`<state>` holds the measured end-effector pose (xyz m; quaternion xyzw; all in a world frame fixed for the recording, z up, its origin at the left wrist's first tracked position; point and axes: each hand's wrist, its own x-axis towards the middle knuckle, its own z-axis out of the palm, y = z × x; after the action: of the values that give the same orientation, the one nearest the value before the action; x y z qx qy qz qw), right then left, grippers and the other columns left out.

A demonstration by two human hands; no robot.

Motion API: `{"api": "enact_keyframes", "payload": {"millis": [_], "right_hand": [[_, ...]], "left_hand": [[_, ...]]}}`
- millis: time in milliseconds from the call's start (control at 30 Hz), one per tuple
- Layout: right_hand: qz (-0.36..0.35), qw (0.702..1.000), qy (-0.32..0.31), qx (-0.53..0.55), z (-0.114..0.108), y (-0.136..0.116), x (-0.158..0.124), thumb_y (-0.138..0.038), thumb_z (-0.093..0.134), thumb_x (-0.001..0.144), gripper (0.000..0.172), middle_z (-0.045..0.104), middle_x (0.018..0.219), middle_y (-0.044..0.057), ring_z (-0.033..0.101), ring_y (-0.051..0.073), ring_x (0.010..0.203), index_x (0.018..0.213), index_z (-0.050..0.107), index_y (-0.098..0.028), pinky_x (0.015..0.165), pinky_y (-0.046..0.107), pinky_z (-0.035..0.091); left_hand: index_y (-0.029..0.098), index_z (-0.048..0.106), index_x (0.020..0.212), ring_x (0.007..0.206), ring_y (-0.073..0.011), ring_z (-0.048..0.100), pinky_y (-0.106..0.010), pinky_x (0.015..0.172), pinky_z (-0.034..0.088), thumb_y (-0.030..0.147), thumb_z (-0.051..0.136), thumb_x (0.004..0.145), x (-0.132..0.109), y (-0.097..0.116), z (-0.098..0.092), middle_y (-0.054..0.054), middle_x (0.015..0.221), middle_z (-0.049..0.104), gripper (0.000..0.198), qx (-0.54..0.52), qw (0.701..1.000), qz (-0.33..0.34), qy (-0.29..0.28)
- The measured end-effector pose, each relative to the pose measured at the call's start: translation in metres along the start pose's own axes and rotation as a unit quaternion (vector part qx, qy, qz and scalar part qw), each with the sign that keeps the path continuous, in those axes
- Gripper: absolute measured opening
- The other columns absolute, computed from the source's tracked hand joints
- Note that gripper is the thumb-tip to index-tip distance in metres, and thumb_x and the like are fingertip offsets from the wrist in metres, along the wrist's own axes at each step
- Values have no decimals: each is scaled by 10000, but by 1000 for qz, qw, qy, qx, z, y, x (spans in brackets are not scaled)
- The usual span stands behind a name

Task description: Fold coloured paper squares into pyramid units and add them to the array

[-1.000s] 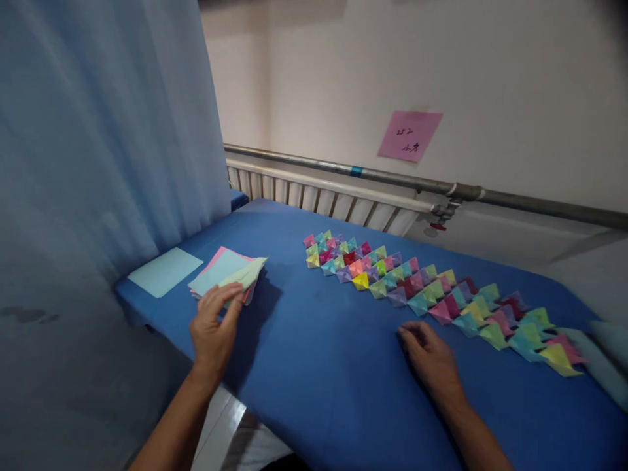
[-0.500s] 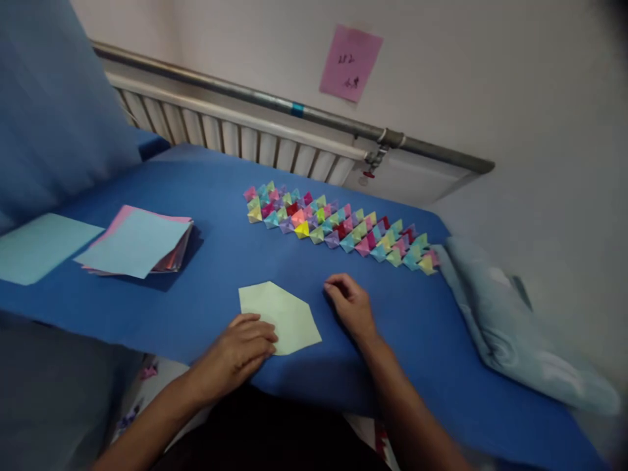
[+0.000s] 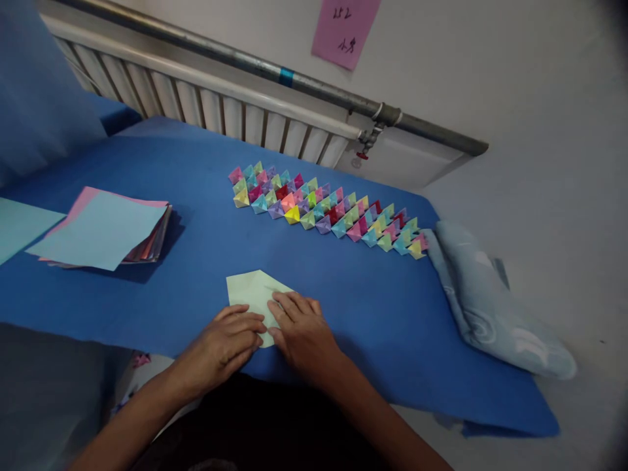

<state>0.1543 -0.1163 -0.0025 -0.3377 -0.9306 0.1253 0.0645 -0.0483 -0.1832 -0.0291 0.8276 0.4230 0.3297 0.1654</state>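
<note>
A pale green sheet of origami paper [image 3: 248,288] lies near the table's front edge, with angled corners along its visible outline. My left hand [image 3: 228,343] rests on its lower left part, fingers laid over the paper. Lying flat on the right part is my right hand [image 3: 301,327], its fingers stretched out and slightly spread, covering that side. The fingertips of both hands are close together, and the near edge of the sheet is partly hidden. Beyond the hands stand several rows of small folded paper pieces [image 3: 324,206] in many colours.
A stack of coloured paper [image 3: 105,229] sits to the left, beside a separate light green sheet [image 3: 22,226]. A folded grey-blue blanket [image 3: 490,301] lies at the right end of the blue-covered table [image 3: 196,301]. Behind are a radiator [image 3: 210,111] and a metal pipe [image 3: 324,91].
My right hand has moved left from the bare table onto the green paper, and its fingers have straightened. My left hand stays on the sheet. The camera view has shifted slightly.
</note>
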Motion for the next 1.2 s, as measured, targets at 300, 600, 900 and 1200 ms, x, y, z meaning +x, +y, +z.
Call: {"api": "enact_keyframes", "payload": {"millis": [300,600,900,1200], "right_hand": [[49,998,27,22,0,-1,17,-264,559,933,353,593,1369,128,529,307,1205,1276,607,-194,972,466,370],[128,985,46,108,-2,8,38,-144,465,873,465,697,1109,111,620,246,987,1327,557,-180,926,420,404],[203,884,226,355,-12,36,36,-247,538,787,147,615,791,-10,564,143,710,901,629,-220,687,269,450],[215,895,207,331,0,46,22,-213,531,778,166,572,781,-21,512,117,662,912,629,-215,658,252,433]], "left_hand": [[222,658,934,1074,-147,666,-400,1086,413,170,480,970,0,0,0,-37,1081,742,189,12,1000,-2,-6],[231,669,970,1129,-167,650,-416,1085,416,165,522,946,-1,-3,0,-34,1120,735,164,-2,1000,-14,-11],[231,638,1065,1133,-144,650,-366,1104,411,132,531,943,-10,2,-9,-27,1123,734,189,-22,999,27,21],[245,672,1066,1113,-174,664,-410,1065,467,148,514,953,-15,4,-3,-30,1133,739,217,11,1000,19,7]]}}
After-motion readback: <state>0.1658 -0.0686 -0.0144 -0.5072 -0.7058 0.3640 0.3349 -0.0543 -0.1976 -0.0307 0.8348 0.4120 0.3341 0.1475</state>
